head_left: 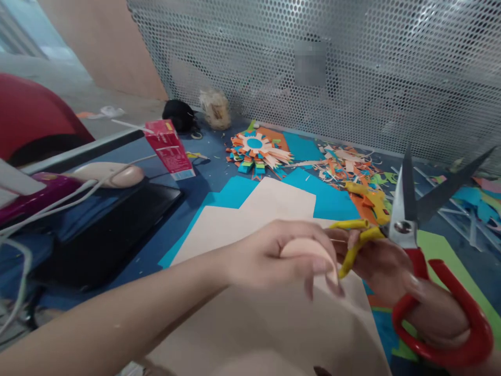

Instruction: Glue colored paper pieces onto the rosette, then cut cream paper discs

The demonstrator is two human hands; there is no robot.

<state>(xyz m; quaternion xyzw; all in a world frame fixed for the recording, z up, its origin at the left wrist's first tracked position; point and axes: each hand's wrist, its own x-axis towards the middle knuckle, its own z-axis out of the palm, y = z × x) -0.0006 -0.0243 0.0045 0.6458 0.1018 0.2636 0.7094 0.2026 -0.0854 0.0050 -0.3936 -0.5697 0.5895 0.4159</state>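
Observation:
My left hand [282, 256] reaches over the table's middle, its fingers closed on a folded or layered piece of peach paper [307, 248] with a rounded edge. On the right, my right hand [383, 266] holds large scissors [405, 228] with red handles; their blades are spread and point upward. A yellow-handled tool [360, 248], like pliers, is also in the right hand's fingers, its jaws hidden behind the scissors. Both hands are close together above peach paper sheets [219, 240], which lie over blue sheets [230, 190].
Behind are a layered paper flower [254, 145], a heap of paper scraps [348, 164] and a yellow glue gun [370, 201]. Clear sticks [472, 230] lie at right. A pink drink carton [170, 149], a black tray-like object [109, 235] and white cables [50, 206] occupy the left.

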